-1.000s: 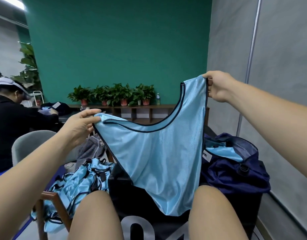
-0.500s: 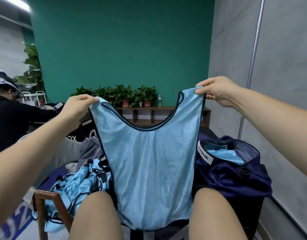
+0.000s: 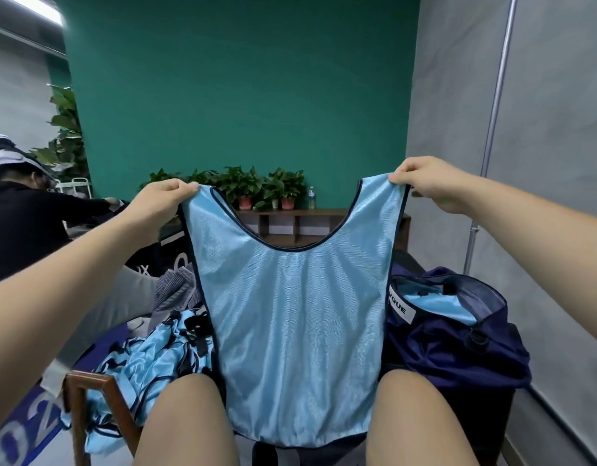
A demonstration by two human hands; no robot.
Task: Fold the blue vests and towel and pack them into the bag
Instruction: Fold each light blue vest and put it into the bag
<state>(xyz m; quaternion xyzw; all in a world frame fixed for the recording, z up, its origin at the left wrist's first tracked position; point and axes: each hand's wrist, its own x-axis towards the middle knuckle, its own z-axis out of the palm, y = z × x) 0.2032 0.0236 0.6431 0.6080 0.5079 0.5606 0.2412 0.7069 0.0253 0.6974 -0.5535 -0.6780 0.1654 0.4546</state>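
Note:
A light blue vest [image 3: 297,327] with dark trim hangs flat and upright in front of me, its hem between my knees. My left hand [image 3: 162,201] pinches its left shoulder strap and my right hand [image 3: 425,181] pinches the right strap, at about the same height. To the right stands an open navy bag [image 3: 458,344] with blue fabric folded inside. A pile of more blue vests [image 3: 149,361] lies on a wooden chair to the left, with a grey striped towel [image 3: 176,294] behind the pile.
A wooden chair frame [image 3: 78,391] stands at lower left. A person in black [image 3: 24,223] sits at far left. Potted plants [image 3: 256,186] line a low shelf against the green wall. A grey wall with a metal pole [image 3: 495,95] runs along the right.
The vest has been spread out and levelled: my left hand rose and my right hand dropped, so both straps are now held even and the vest hangs straight.

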